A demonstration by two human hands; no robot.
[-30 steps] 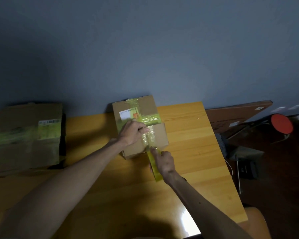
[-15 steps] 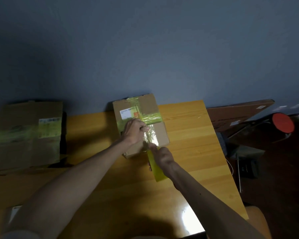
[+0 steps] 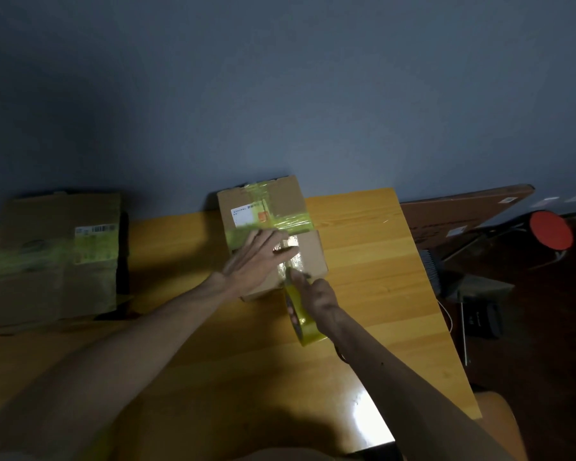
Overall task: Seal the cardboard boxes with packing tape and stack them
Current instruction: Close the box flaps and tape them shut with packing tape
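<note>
Sealing seems part done: on the small box (image 3: 311, 261), at the counter's (image 3: 379, 277) far edge, tape (image 3: 294, 243) is pressed by the flat-fingered left grip (image 3: 260, 257); the tape roll (image 3: 301, 324) is clasped by the right grip (image 3: 316, 294). Nothing is stacked yet.

Dim, underexposed frame; glare patch on the glossy yellow wooden table (image 3: 363, 424) near edge; arm shadows below; wide-angle warp, soft edges.

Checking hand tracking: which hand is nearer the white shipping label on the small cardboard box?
Left. The left hand lies flat on the cardboard box, beside the white label; the right hand is farther, at the box's near edge, holding the yellow tape roll.
</note>
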